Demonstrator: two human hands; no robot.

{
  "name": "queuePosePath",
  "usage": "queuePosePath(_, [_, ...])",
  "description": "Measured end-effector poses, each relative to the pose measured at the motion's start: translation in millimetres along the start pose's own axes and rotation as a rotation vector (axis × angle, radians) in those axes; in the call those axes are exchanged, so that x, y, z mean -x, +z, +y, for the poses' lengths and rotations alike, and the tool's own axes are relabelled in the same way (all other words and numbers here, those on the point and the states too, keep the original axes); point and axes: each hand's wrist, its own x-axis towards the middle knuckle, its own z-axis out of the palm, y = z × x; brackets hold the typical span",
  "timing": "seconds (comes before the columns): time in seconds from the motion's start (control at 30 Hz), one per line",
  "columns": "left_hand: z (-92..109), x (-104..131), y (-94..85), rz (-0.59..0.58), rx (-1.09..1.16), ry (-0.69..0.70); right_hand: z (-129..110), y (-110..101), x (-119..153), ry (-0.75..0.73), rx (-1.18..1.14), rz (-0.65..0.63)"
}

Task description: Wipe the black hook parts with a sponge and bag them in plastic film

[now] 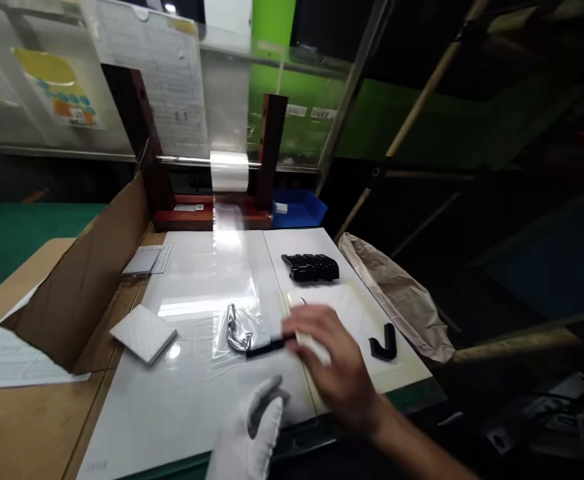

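Observation:
My right hand [329,357], bare and blurred by motion, has its fingers pressed together on one end of a thin black strip [265,348]. The strip's other end reaches the edge of a small clear plastic bag [235,330], in which a J-shaped part [237,333] lies. Below them my left hand [262,427], in a white glove with grey fingertips, is curled with a gap between thumb and fingers, and holds nothing visible. Further right on the white board [187,407] lies a black J-shaped part [385,343]. Several glossy black parts [315,268] sit in a row behind it.
A roll of clear film [229,171] hangs on a rod between dark red posts at the back. Beside it is a blue tray [299,208]. A white pad [143,333] and upright cardboard [87,280] are on the left; brown paper [397,293] hangs along the right edge.

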Motion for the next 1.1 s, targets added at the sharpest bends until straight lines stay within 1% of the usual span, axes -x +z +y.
queuePosePath(0.03, [-1, -4, -11.9, 0.067, -0.111, 0.076, 4, 2, -31, 0.002, -0.029, -0.042])
queuePosePath(0.07, [-3, -8, -24.2, 0.138, -0.279, 0.166, 9, 6, -60, 0.007, -0.048, -0.109])
queuePosePath(0.1, [-4, -14, -36.4, 0.212, -0.493, 0.274, 15, 12, -86, 0.009, -0.062, -0.202])
queuePosePath(0.17, [-7, -26, -57.6, 0.310, -0.942, 0.474, 27, 31, -127, 0.021, -0.065, -0.382])
queuePosePath(0.2, [-10, -31, -65.5, 0.327, -1.111, 0.531, 33, 43, -141, 0.030, -0.055, -0.450])
queuePosePath(0.27, [-16, -38, -74.8, 0.340, -1.315, 0.596, 46, 68, -158, 0.051, -0.033, -0.533])
queuePosePath(0.33, [-21, -40, -77.2, 0.348, -1.378, 0.611, 58, 91, -165, 0.066, -0.029, -0.582])
queuePosePath(0.4, [-23, -40, -76.0, 0.353, -1.382, 0.613, 68, 108, -166, 0.083, -0.043, -0.609])
queuePosePath(0.47, [-23, -38, -74.5, 0.361, -1.369, 0.597, 74, 116, -162, 0.115, -0.043, -0.561])
queuePosePath(0.53, [-22, -37, -74.0, 0.380, -1.341, 0.569, 73, 114, -154, 0.165, -0.017, -0.429])
queuePosePath(0.63, [-23, -38, -75.3, 0.423, -1.267, 0.552, 59, 97, -126, 0.221, 0.012, -0.209])
queuePosePath(0.7, [-23, -39, -77.3, 0.434, -1.220, 0.560, 46, 81, -95, 0.219, -0.008, -0.151])
queuePosePath(0.73, [-22, -41, -78.6, 0.424, -1.209, 0.555, 41, 75, -77, 0.209, -0.024, -0.156])
queuePosePath(0.8, [-17, -43, -81.5, 0.384, -1.227, 0.543, 36, 66, -42, 0.181, -0.043, -0.203])
queuePosePath(0.87, [-10, -47, -84.6, 0.345, -1.279, 0.537, 36, 65, -15, 0.151, -0.026, -0.248])
queuePosePath(0.9, [-5, -49, -86.2, 0.329, -1.306, 0.540, 36, 67, -6, 0.140, -0.005, -0.254])
queuePosePath(1.0, [7, -55, -91.1, 0.263, -1.373, 0.575, 39, 74, 5, 0.118, 0.045, -0.242])
queuePosePath(1.07, [7, -54, -95.1, 0.178, -1.396, 0.628, 38, 73, 8, 0.094, 0.049, -0.253])
queuePosePath(1.1, [4, -52, -97.5, 0.126, -1.396, 0.661, 36, 71, 12, 0.077, 0.045, -0.268])
